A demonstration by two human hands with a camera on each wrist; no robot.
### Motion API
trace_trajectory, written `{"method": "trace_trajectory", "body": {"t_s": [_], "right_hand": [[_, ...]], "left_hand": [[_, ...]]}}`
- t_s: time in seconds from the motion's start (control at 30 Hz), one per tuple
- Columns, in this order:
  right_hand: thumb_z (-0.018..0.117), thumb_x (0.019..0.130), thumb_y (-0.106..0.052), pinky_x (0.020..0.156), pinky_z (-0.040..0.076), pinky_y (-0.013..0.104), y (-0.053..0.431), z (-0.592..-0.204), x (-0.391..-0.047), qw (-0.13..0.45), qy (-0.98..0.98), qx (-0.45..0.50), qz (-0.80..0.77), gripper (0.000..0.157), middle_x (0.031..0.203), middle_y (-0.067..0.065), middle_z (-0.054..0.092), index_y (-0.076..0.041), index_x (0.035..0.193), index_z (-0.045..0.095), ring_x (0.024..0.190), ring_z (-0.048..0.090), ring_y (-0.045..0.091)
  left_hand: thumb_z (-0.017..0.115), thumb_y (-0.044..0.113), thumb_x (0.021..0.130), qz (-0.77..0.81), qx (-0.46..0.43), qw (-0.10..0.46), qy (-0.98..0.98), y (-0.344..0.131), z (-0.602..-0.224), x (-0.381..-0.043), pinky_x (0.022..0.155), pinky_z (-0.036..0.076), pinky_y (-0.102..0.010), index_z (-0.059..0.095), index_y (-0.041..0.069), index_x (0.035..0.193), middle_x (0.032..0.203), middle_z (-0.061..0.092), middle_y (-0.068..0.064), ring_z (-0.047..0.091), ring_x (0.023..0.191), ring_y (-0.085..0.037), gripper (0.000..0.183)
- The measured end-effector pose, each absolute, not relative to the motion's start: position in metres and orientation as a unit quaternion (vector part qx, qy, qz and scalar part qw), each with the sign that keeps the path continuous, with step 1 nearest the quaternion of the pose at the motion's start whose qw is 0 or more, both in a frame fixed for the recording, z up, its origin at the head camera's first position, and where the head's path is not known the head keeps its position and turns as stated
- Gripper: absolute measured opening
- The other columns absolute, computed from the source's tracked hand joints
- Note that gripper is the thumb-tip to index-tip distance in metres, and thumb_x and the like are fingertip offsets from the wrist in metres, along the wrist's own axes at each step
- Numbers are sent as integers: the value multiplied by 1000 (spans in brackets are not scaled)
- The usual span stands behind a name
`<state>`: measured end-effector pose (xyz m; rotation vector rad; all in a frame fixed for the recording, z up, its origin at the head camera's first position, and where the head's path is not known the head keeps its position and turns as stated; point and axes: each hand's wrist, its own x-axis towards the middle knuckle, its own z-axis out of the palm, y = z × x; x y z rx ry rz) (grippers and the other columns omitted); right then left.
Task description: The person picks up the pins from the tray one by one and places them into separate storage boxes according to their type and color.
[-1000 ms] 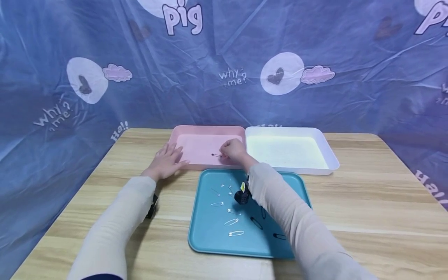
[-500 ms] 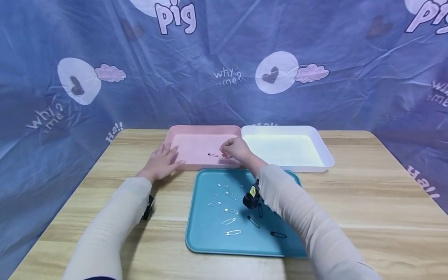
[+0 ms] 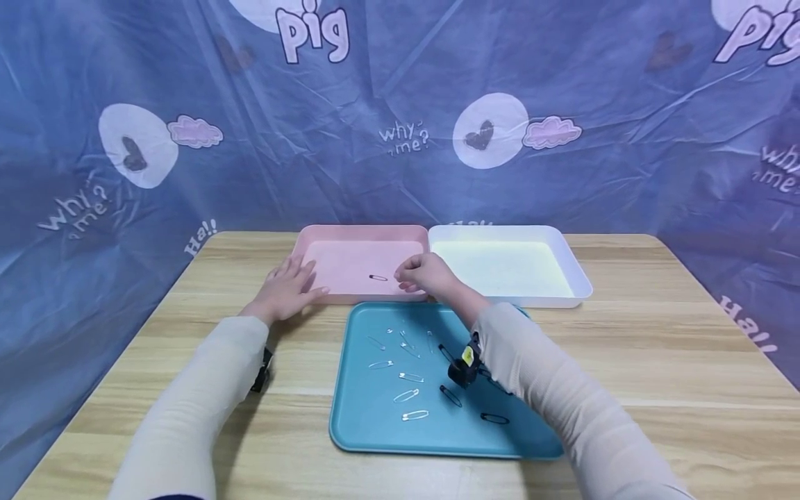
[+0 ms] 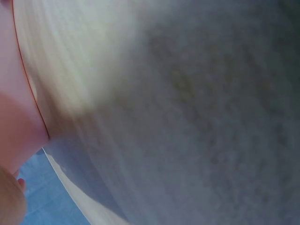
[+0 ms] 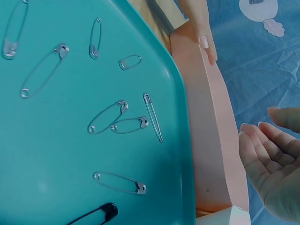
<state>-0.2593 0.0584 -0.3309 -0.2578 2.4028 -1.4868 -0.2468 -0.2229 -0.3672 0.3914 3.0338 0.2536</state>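
A black safety pin [image 3: 378, 278] lies on the floor of the pink tray [image 3: 359, 299]. Just right of that pin, my right hand [image 3: 430, 275] hovers over the tray with loosely bent fingers. In the right wrist view, the thumb stands apart from the fingertips with nothing between them. My left hand [image 3: 286, 292] rests with spread fingers at the left edge of the pink tray. Nearer to me, a teal tray [image 3: 369, 434] carries several silver safety pins [image 5: 141, 187] and several black safety pins [image 5: 111, 211]. The right forearm covers part of the teal tray.
A white tray [image 3: 519, 302] stands right of the pink one, side by side. All the trays are on a wooden table [image 3: 644, 347]. Behind the table hangs a blue printed cloth [image 3: 350, 160]. The left wrist view shows mostly blurred tabletop.
One second ago the right hand held the black safety pin over the pink tray. It has let go and drawn slightly right, leaving the pin there. The left hand has stayed put.
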Motion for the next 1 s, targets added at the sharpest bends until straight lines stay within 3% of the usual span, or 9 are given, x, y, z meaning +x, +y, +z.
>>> {"method": "trace_trajectory", "body": {"t_s": [0.13, 0.23, 0.33, 0.5, 0.67, 1.0], "right_hand": [[54, 85, -18, 54, 42, 41, 64, -329, -254, 162, 840, -90, -511, 16, 95, 14, 62, -6, 93, 62, 76, 58, 21], [54, 85, -17, 48, 38, 35, 67, -327, -250, 162, 837, -101, -513, 17, 96, 15, 62, -5, 94, 62, 78, 59, 24], [55, 84, -16, 54, 43, 33, 70, -325, -245, 159, 833, -114, -518, 17, 94, 13, 61, -3, 94, 63, 80, 60, 24], [57, 83, -14, 74, 47, 36, 76, -324, -236, 160, 823, -133, -528, 20, 94, 11, 59, 1, 96, 61, 82, 59, 24], [57, 83, -12, 75, 48, 34, 83, -325, -231, 166, 806, -139, -550, 24, 94, 14, 58, 6, 98, 59, 85, 58, 31], [57, 83, -14, 76, 47, 34, 104, -328, -223, 175, 804, -138, -551, 25, 91, 12, 60, 5, 100, 58, 86, 57, 32]], "left_hand": [[27, 61, 84, 78, 128, 36, 988, -223, -366, -246, 99, 6, -53, 16, 5, 138, 141, 4, -21, 0, 126, -39, 79], [30, 58, 85, 82, 127, 36, 988, -222, -366, -245, 99, 5, -53, 16, 4, 138, 141, 5, -22, 0, 126, -40, 77], [31, 56, 85, 83, 125, 37, 988, -222, -365, -244, 99, 5, -53, 16, 4, 138, 141, 5, -22, 0, 126, -40, 76], [28, 59, 84, 78, 129, 34, 988, -222, -367, -246, 99, 5, -53, 17, 5, 138, 141, 5, -21, 1, 126, -40, 77], [28, 59, 84, 80, 129, 33, 988, -220, -366, -246, 99, 5, -53, 18, 4, 138, 141, 6, -21, 1, 126, -40, 77], [31, 55, 86, 87, 128, 36, 987, -220, -364, -244, 99, 4, -53, 17, 4, 138, 141, 5, -21, 0, 126, -40, 74]]}}
